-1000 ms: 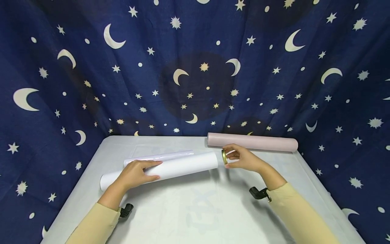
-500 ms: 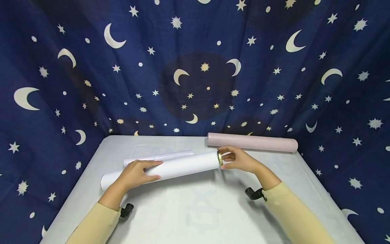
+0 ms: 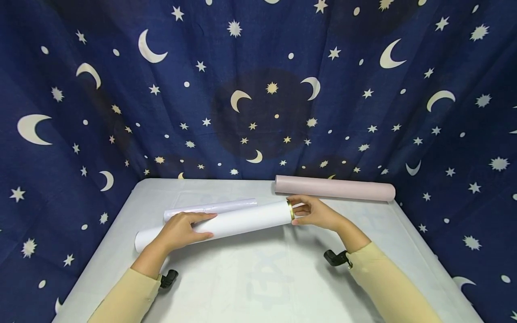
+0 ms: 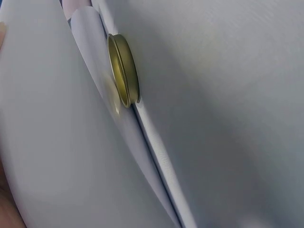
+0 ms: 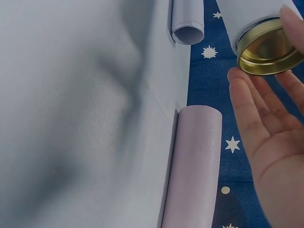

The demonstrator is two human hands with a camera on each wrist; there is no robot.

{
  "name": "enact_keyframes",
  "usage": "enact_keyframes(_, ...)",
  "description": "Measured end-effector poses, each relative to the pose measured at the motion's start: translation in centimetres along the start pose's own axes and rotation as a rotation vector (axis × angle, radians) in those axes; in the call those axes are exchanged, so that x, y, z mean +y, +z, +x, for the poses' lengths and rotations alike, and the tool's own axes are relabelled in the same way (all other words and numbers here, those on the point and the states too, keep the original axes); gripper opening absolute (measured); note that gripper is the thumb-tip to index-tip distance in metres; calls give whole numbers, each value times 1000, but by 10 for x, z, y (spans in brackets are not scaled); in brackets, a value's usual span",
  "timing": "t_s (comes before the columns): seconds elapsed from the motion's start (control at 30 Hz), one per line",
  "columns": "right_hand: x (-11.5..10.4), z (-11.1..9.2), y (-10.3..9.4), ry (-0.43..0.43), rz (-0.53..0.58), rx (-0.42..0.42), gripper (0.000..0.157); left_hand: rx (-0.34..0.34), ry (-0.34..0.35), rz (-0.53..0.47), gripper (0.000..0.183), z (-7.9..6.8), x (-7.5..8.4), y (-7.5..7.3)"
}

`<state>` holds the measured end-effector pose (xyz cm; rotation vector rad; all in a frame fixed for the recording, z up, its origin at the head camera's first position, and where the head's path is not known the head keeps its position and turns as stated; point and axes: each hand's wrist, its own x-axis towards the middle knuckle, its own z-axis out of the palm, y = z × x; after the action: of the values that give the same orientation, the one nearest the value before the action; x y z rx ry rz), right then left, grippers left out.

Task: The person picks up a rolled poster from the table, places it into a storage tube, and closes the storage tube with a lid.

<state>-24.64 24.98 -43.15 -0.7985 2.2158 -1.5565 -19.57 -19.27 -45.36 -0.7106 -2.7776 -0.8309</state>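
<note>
My left hand [image 3: 181, 230] grips a white cardboard tube [image 3: 252, 218], with its thumb on the near side and fingers over the top. The tube's right end is raised above the table. At that end, my right hand [image 3: 317, 213] pinches a gold metal cap [image 3: 291, 210] between thumb and fingers. The right wrist view shows the cap [image 5: 268, 47] set at the tube's mouth, its hollow side facing outward. In the left wrist view another gold cap [image 4: 123, 70] stands on edge against a thinner pale roll [image 4: 90, 35]; the white tube hides it in the head view.
The thin pale roll [image 3: 210, 208] lies just behind the white tube. A pink roll [image 3: 335, 187] lies along the table's back edge at the right. A dark blue curtain [image 3: 258, 89] with moons and stars hangs round the white table [image 3: 226, 282].
My right hand has moved left, bringing the gold cap from a short gap away onto the tube's right end. The left hand keeps its grip, and the tube has shifted very slightly right.
</note>
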Motion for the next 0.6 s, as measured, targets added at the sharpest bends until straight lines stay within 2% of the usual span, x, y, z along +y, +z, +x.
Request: enact_keyframes(0.6, 1, 2, 0, 9, 10, -5, 78, -19, -26, -35, 57, -1, -2, 3)
